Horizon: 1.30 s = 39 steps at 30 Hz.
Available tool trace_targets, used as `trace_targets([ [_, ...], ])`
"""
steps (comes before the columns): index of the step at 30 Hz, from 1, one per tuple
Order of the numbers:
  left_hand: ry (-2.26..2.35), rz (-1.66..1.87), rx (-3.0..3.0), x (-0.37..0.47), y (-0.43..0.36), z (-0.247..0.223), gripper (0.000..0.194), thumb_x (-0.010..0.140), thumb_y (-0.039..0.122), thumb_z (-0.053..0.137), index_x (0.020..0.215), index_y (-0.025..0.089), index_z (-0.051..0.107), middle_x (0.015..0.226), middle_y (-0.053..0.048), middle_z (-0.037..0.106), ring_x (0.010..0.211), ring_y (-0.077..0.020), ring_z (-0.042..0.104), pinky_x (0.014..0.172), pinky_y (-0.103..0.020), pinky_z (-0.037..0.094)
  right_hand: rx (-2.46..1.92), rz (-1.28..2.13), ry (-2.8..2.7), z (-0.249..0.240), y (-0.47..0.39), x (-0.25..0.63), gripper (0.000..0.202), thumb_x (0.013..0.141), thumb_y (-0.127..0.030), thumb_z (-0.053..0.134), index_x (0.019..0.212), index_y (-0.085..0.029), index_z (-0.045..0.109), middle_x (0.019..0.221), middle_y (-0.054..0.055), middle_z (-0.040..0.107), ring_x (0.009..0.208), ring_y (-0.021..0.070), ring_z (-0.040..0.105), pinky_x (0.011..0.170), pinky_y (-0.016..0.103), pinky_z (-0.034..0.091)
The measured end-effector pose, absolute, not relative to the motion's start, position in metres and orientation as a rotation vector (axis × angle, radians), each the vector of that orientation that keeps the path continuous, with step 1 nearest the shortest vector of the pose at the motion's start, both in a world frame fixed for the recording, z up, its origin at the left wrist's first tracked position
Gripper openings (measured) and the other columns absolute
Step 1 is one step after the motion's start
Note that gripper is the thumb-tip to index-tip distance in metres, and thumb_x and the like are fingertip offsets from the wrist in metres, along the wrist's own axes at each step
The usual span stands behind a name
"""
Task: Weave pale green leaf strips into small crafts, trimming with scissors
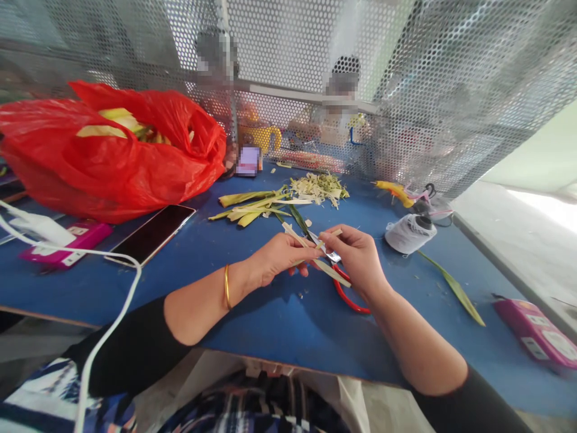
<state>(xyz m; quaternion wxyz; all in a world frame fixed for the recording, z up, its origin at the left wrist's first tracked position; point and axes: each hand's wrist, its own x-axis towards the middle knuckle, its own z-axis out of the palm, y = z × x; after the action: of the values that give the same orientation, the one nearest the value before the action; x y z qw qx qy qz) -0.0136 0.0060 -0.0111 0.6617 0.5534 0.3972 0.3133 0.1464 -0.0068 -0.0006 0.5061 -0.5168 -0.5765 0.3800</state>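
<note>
My left hand (288, 251) is closed on pale, narrow leaf strips (332, 272) that stick out past the fingers on both sides. Pinched between the thumb and fingers of my right hand (354, 252) is the end of a similar pale strip (336, 233). Both hands meet over the table. Below them lie scissors with red handles (351, 304), partly hidden by my right hand. Beyond my hands rests a bunch of yellow-green leaf pieces (252, 210), beside a heap of pale shreds (319, 189).
A red plastic bag (135, 174) with leaf material stands at the left, near a phone (153, 233) and a magenta power strip (85, 234). To the right are a white thread spool (409, 234), a long green leaf (460, 294) and another magenta power strip (538, 334). A perforated metal screen (288, 54) rises behind.
</note>
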Motion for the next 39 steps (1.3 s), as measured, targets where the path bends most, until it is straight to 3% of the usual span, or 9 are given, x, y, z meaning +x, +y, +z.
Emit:
trace_targets([
  [8,0.951,0.650,1.210,-0.010,0.002,-0.009,0.012,0.076,0.023,0.065,0.071,0.014,0.071,0.062,-0.003,0.069,0.045,-0.0076,0.049,0.040,-0.019,0.035,-1.312,0.901,-1.330,-0.011,0.002,0.152,0.024,0.066,-0.043,0.071,0.060,-0.021,0.065,0.050,-0.003,0.055,0.052,0.0123,0.046,0.052,0.027,0.037],
  [14,0.998,0.562,1.323,-0.009,0.000,-0.012,0.026,0.085,0.035,0.059,0.074,0.015,0.072,0.061,-0.002,0.068,0.041,-0.0071,0.046,0.040,-0.020,0.029,-1.272,0.537,-1.522,0.000,0.005,0.163,0.016,0.074,-0.037,0.069,0.081,-0.024,0.075,0.080,0.003,0.069,0.079,0.0186,0.060,0.077,0.034,0.045],
  [16,1.008,0.535,1.426,-0.008,-0.001,-0.014,0.030,0.086,0.038,0.057,0.072,0.015,0.072,0.057,-0.001,0.065,0.040,-0.0078,0.045,0.042,-0.021,0.030,-1.275,0.468,-1.675,0.000,0.001,0.160,0.014,0.077,-0.036,0.067,0.077,-0.024,0.075,0.076,0.003,0.067,0.076,0.0185,0.059,0.074,0.034,0.044],
  [22,1.084,0.417,1.780,-0.005,-0.003,-0.022,0.038,0.085,0.038,0.059,0.054,0.018,0.067,0.046,0.000,0.058,0.044,-0.0120,0.052,0.050,-0.024,0.035,-1.218,0.738,-1.799,-0.008,-0.007,0.147,0.017,0.077,-0.035,0.066,0.067,-0.021,0.067,0.065,-0.001,0.062,0.060,0.0130,0.051,0.060,0.028,0.039],
  [25,1.103,0.479,1.614,-0.006,-0.001,-0.022,0.036,0.086,0.040,0.059,0.062,0.017,0.071,0.045,0.001,0.056,0.041,-0.0104,0.047,0.047,-0.023,0.033,-1.238,0.707,-1.736,-0.006,-0.009,0.148,0.017,0.080,-0.033,0.063,0.068,-0.021,0.063,0.060,-0.003,0.059,0.058,0.0123,0.050,0.057,0.027,0.039],
  [29,1.147,0.672,1.276,-0.006,0.003,-0.015,0.034,0.090,0.036,0.055,0.069,0.015,0.071,0.045,0.003,0.052,0.039,-0.0078,0.042,0.043,-0.021,0.032,-1.242,0.458,-1.809,-0.003,-0.013,0.151,0.010,0.083,-0.026,0.060,0.075,-0.021,0.064,0.067,-0.002,0.066,0.063,0.0132,0.058,0.065,0.027,0.043],
  [34,1.038,0.818,0.983,-0.006,0.005,-0.011,0.021,0.087,0.022,0.056,0.071,0.016,0.068,0.062,-0.002,0.067,0.050,-0.0094,0.057,0.052,-0.021,0.045,-1.142,-0.099,-1.964,-0.010,-0.016,0.149,0.014,0.089,-0.019,0.059,0.077,-0.022,0.066,0.073,-0.002,0.073,0.071,0.0145,0.064,0.083,0.032,0.043],
  [39,0.845,0.848,0.831,-0.009,0.004,-0.012,0.007,0.076,0.014,0.064,0.072,0.015,0.070,0.069,-0.004,0.070,0.065,-0.0135,0.066,0.067,-0.025,0.053,-1.120,-0.397,-2.010,-0.012,-0.017,0.147,0.016,0.092,-0.018,0.059,0.077,-0.023,0.065,0.073,-0.002,0.071,0.071,0.0157,0.063,0.092,0.037,0.039],
])
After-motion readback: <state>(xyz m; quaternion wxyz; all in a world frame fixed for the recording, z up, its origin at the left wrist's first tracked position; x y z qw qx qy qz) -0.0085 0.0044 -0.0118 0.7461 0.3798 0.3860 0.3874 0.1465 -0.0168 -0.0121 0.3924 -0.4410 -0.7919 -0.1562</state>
